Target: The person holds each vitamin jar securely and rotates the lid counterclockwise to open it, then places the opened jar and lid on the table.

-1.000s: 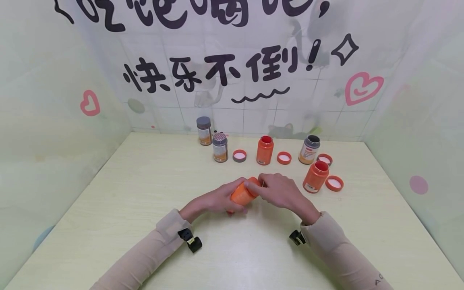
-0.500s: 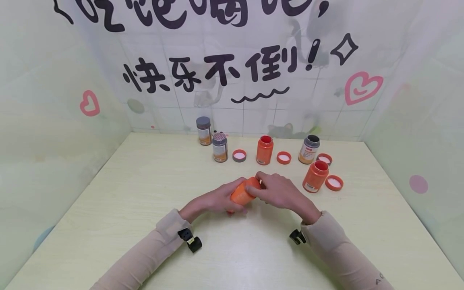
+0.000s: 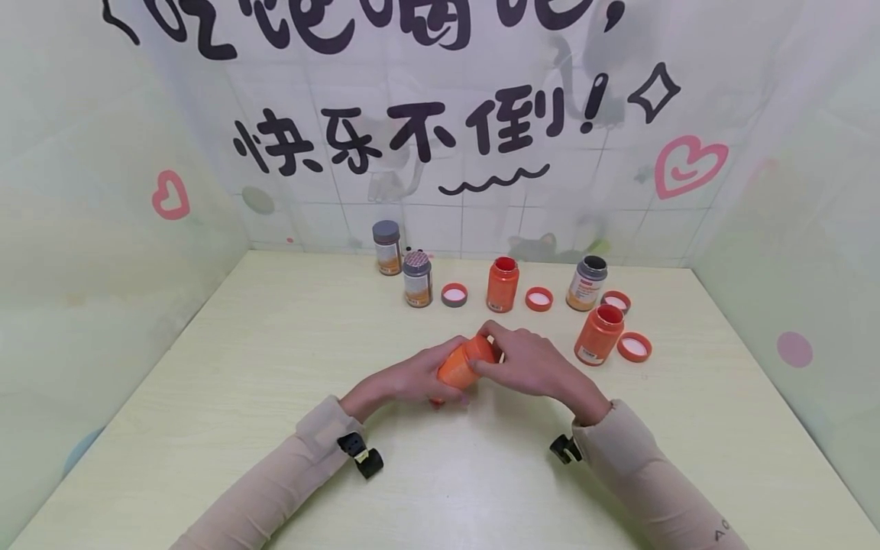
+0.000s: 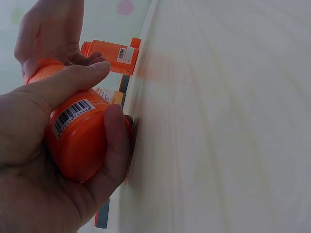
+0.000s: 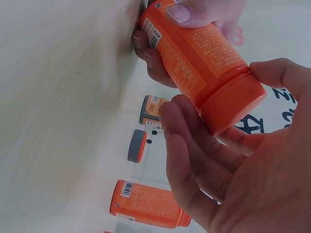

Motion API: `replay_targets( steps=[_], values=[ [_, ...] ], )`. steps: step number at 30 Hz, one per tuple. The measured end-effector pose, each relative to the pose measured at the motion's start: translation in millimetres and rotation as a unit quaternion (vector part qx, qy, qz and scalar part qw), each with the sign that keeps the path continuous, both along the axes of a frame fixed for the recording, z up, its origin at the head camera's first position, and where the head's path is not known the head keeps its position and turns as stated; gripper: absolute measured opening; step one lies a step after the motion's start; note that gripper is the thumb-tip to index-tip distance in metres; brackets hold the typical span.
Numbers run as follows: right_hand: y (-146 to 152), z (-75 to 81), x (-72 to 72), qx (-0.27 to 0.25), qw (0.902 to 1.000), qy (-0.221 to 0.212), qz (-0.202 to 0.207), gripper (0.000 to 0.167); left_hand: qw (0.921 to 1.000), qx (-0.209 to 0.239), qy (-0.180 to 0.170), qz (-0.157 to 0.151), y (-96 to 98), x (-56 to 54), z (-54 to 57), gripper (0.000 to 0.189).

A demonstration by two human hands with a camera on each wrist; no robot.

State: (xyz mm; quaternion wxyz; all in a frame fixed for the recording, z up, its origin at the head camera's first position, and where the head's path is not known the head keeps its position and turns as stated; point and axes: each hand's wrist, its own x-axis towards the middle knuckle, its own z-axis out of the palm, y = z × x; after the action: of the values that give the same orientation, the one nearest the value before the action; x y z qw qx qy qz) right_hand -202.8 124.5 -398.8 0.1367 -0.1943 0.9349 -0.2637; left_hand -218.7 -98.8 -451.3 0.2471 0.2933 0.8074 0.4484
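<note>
My left hand point(image 3: 422, 374) grips an orange plastic bottle point(image 3: 457, 368) around its body, tilted up to the right above the table. In the left wrist view the base end and barcode of the bottle point(image 4: 80, 141) show between thumb and fingers. The orange screw cap point(image 5: 233, 104) sits on the bottle's upper end. Around that cap are the fingers of my right hand point(image 3: 525, 363); in the right wrist view its thumb touches the cap's edge, while other fingers curl loosely below. A small red patch shows beneath the left hand; what it belongs to is unclear.
Uncapped orange bottles stand at the back middle point(image 3: 502, 286) and right point(image 3: 600, 336), beside an open grey bottle point(image 3: 587, 284). Two grey bottles, one capped point(image 3: 388, 250), one with a patterned top point(image 3: 417, 281), stand back left. Several loose lids, including one point(image 3: 634, 347), lie among them.
The right hand's fingers have shifted around the cap: its index finger has moved up and its thumb down along the rim. The left hand and bottle stay put.
</note>
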Motion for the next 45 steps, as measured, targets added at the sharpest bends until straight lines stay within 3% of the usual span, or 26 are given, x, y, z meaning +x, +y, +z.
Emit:
replay_targets(
  steps=[7, 20, 35, 45],
  values=[
    [0.2, 0.7, 0.3, -0.002, 1.0000, 0.001, 0.006, 0.049, 1.0000, -0.001, -0.003, 0.003, -0.2, 0.2, 0.7, 0.057],
    [0.2, -4.9, 1.8, 0.009, 0.9991, 0.001, -0.042, 0.055, 0.9994, 0.015, -0.029, -0.006, -3.1, 3.9, -2.3, 0.060],
    [0.3, -3.4, 1.6, -0.010, 0.9997, -0.009, -0.018, 0.037, 1.0000, 0.000, -0.004, -0.004, -0.9, 0.0, -2.2, 0.059],
    [-2.2, -2.2, 0.5, -0.010, 0.9997, -0.005, -0.020, 0.041, 1.0000, 0.002, -0.008, 0.000, -0.7, -0.9, -0.8, 0.057]
  ],
)
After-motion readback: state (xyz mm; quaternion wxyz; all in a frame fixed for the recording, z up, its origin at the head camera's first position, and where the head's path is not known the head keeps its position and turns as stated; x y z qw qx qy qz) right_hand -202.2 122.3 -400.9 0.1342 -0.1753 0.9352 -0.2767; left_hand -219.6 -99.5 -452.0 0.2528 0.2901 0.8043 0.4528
